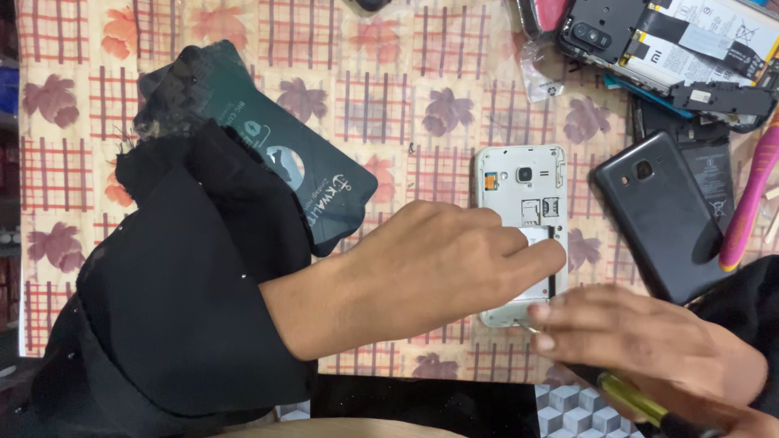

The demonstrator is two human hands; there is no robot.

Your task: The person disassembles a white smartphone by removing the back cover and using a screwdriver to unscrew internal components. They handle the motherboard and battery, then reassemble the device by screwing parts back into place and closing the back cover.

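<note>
A white phone body (pixel 519 182) with its back cover off lies face down on the patterned tablecloth (pixel 381 97). My left hand (pixel 430 268) rests over its lower half, fingers pressing on the open battery bay. My right hand (pixel 641 341) holds a screwdriver with a yellow and black handle (pixel 629 397), its tip at the phone's bottom edge. The phone's lower part is hidden under my hands.
A black back cover (pixel 661 215) lies just right of the phone. A dark green mat (pixel 300 162) lies to the left, partly under my black sleeve. An opened phone with battery (pixel 673 40) and loose parts sits at the top right. A pink tool (pixel 751 203) lies at the right edge.
</note>
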